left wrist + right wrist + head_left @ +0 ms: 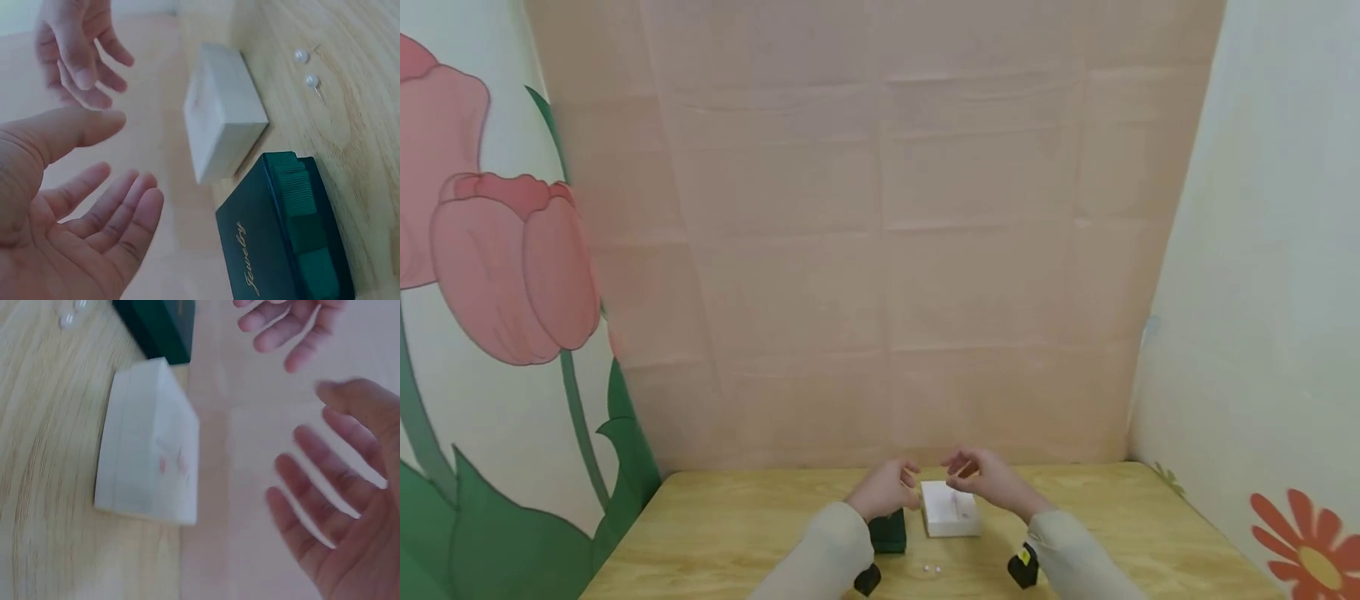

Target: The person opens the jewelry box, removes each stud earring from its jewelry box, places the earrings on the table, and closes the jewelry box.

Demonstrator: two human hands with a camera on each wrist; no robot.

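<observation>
Left hand (59, 250), right hand (370, 550) released; "Jewelry" lettering (246, 257) on green box (274, 228) legible only in left-wrist view.

Reaches forward with the left arm in pale cream cloth (816, 546) and, sleeved alike, the right arm (1078, 554), both slanting inward toward the middle. Holds the bare, five-fingered left grip (883, 489) and the bare, five-fingered right grip (992, 482) raised near each other but apart, with fingertips turned inward. Shows, in the left wrist view, the left palm (59, 256) to the camera, with the left thumb (75, 131) extended apart from loosely bent left fingers (137, 222). Spreads, in the right wrist view, the softly bent right fingers (315, 475) with gaps between, below a separate right thumb (362, 403).
</observation>
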